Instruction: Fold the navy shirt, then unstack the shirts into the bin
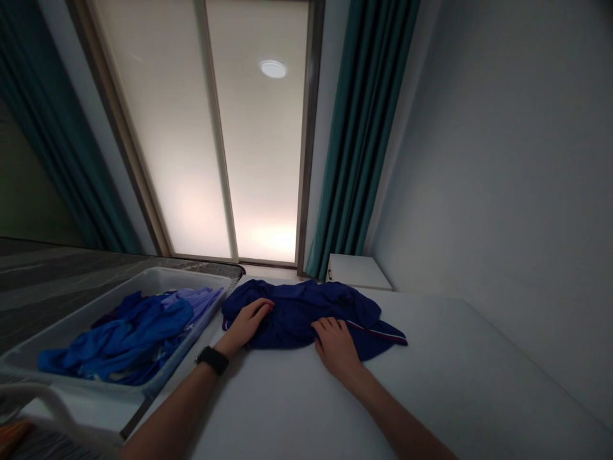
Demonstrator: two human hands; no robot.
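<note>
A dark navy garment [306, 310] with a red and white trim lies crumpled on the white table [454, 383]. My left hand [249, 322], with a black watch on its wrist, rests flat on the garment's left part, fingers stretched out. On the garment's near right edge lies my right hand [335, 345], its fingers spread and pressing the cloth down. Neither hand grips the cloth.
A grey plastic tub [71, 326] at the left holds several blue and purple garments [129, 335]. Behind the table are a frosted window [225, 140], teal curtains [359, 140] and a small white cabinet [359, 271]. A white wall runs along the right.
</note>
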